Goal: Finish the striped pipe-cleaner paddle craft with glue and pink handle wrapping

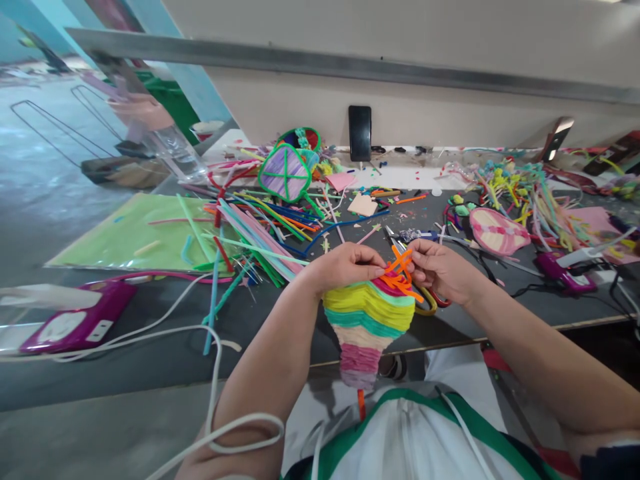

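Note:
A striped pipe-cleaner craft point(367, 313), with yellow, teal, beige and pink bands, hangs at the table's front edge and narrows downward. Its upper edge is held by my left hand point(350, 265), thumb and fingers pinched together. Orange pipe cleaners point(399, 261) cross each other at the top of the craft. My right hand point(440, 268) is closed in a pinch on their right side. Scissors point(426, 303) with yellow-and-dark handles lie just behind and below the right hand, partly covered. An orange stem point(361, 404) sticks out from the craft's bottom end.
Loose pipe cleaners point(260, 233) spread left of centre beside a green plastic packet point(130, 230). A purple power strip point(80, 317) trails white cables over my left arm. Behind are a green-framed craft point(285, 175) and a leaning phone point(360, 133). A pink-and-cream craft point(499, 231) lies right.

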`<state>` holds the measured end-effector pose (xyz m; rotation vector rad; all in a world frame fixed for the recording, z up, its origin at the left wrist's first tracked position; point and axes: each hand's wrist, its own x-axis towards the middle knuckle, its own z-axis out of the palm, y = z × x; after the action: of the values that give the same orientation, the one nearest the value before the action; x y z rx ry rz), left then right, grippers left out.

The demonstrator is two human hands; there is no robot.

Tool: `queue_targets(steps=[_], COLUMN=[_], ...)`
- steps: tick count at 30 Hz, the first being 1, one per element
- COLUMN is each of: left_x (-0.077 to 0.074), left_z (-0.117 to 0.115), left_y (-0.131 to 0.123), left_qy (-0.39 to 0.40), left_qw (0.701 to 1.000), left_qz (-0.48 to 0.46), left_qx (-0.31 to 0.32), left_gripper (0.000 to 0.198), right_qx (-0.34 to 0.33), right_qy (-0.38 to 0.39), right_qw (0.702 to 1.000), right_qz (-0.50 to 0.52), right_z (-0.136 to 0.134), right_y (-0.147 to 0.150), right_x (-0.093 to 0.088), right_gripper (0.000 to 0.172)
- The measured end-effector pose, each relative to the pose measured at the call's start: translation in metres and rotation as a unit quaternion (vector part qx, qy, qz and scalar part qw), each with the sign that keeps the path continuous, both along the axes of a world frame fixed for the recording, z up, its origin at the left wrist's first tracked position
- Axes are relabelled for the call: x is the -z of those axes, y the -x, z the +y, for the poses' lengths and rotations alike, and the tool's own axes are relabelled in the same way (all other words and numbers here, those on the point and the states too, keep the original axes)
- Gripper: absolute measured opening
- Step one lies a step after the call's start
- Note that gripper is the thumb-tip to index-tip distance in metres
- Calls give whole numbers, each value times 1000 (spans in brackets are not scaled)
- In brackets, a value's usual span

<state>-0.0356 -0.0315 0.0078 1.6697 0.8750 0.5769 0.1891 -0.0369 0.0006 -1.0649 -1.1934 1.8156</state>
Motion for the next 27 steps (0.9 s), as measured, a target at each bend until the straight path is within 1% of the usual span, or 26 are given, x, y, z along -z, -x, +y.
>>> queue_targets(steps=[1, 2, 3, 4, 5, 6, 7, 8, 9, 10, 11, 13, 15, 17, 18, 19, 20, 21, 22, 23, 24, 25, 26, 27], left_x=[0, 1, 1, 2, 2, 2, 2, 2, 1, 1, 0, -1, -1, -3, -3, -4, -5, -5, -5, -4, -3, -2, -1, -1], left_z=[0, 1, 1, 1, 2, 2, 1, 1, 1, 0, 0, -1, -2, -3, -4, -4, -4, -4, -4, -3, -3, -2, -2, -2], left_y=[0, 0, 0, 1, 1, 1, 1, 2, 2, 2, 2, 2, 1, 1, 2, 2, 2, 2, 2, 2, 2, 2, 2, 2], left_qy=[-2, -5, -6, -6, -5, -5, -7, -10, -13, -16, -18, -18, -11, -2, 1, 3, 2, -1, -5, -8, -9, -8, -6, -3], left_qw=[1000, 1000, 1000, 1000, 1000, 1000, 1000, 1000, 1000, 1000, 1000, 1000, 1000, 1000, 1000, 999, 999, 999, 1000, 1000, 1000, 1000, 1000, 999], left_qz=[-2, -5, -6, -7, -7, -7, -6, -5, -3, -1, 1, 1, -5, -14, -17, -19, -19, -17, -15, -15, -16, -17, -19, -21], left_qx=[2, 5, 8, 9, 10, 11, 12, 13, 13, 12, 10, 10, 15, 22, 25, 28, 29, 27, 24, 21, 19, 19, 20, 24], left_gripper=[24, 24, 23, 23, 24, 24, 24, 24, 24, 24, 23, 22, 22, 22, 22, 22, 22, 22, 21, 20, 20, 20, 20, 20], right_qx=[2, 5, 10, 15, 19, 20, 24, 25, 22, 19, 15, 23, 27, -8, -36, -62, -74, -74, -64, -48, -34, -22, -13, -5], right_qy=[-14, -46, -99, -170, -252, -339, -415, -479, -527, -559, -577, -594, -611, -638, -646, -650, -648, -638, -616, -582, -539, -496, -463, -450], right_qw=[1000, 998, 991, 973, 942, 893, 839, 788, 747, 719, 703, 685, 654, 611, 596, 592, 600, 620, 651, 690, 730, 764, 783, 786], right_qz=[-15, -45, -91, -154, -222, -294, -352, -387, -405, -413, -416, -422, -445, -470, -475, -473, -463, -451, -438, -427, -418, -413, -415, -424], right_z=[2, 3, 3, 2, 0, -4, -9, -14, -19, -24, -27, -30, -30, -32, -33, -35, -37, -38, -38, -37, -35, -32, -30, -28], right_y=[0, 0, -1, -1, -1, 0, 1, 2, 4, 5, 6, 6, 5, 5, 6, 7, 9, 10, 12, 12, 12, 12, 11, 10], right_x=[-1, -3, -8, -14, -21, -29, -36, -42, -46, -48, -49, -48, -47, -52, -55, -58, -61, -62, -63, -62, -60, -57, -56, -55], right_gripper=[30, 27, 23, 18, 13, 9, 8, 9, 11, 12, 12, 12, 14, 18, 20, 21, 20, 18, 16, 14, 14, 13, 13, 12])
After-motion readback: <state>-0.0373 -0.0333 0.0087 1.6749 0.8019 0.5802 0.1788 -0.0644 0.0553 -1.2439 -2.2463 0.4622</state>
